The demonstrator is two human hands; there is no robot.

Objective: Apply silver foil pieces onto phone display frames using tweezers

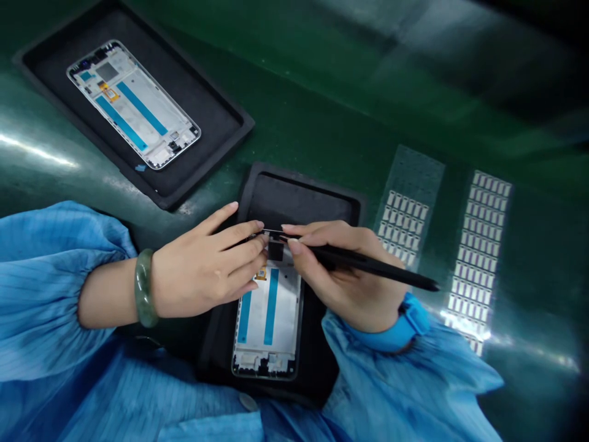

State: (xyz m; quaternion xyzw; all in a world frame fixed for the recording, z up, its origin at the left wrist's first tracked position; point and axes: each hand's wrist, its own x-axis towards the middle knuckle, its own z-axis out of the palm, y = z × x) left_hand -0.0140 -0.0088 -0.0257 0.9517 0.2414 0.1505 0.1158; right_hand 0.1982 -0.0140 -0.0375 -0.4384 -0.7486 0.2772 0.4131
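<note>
A phone frame with blue strips lies in the near black tray. My left hand reaches across from the left with its fingers stretched out, the fingertips resting at the frame's top end. On the other side, my right hand pinches black tweezers, whose tips meet the top of the frame close to my left fingertips. A small dark square and an orange flex cable show on the frame just below. My fingers partly cover the top edge, so any small part there is hidden.
At the upper left, another black tray holds a second phone frame and a small blue scrap. To the right on the green mat lie a clear sheet partly filled with small stickers and a longer sticker sheet.
</note>
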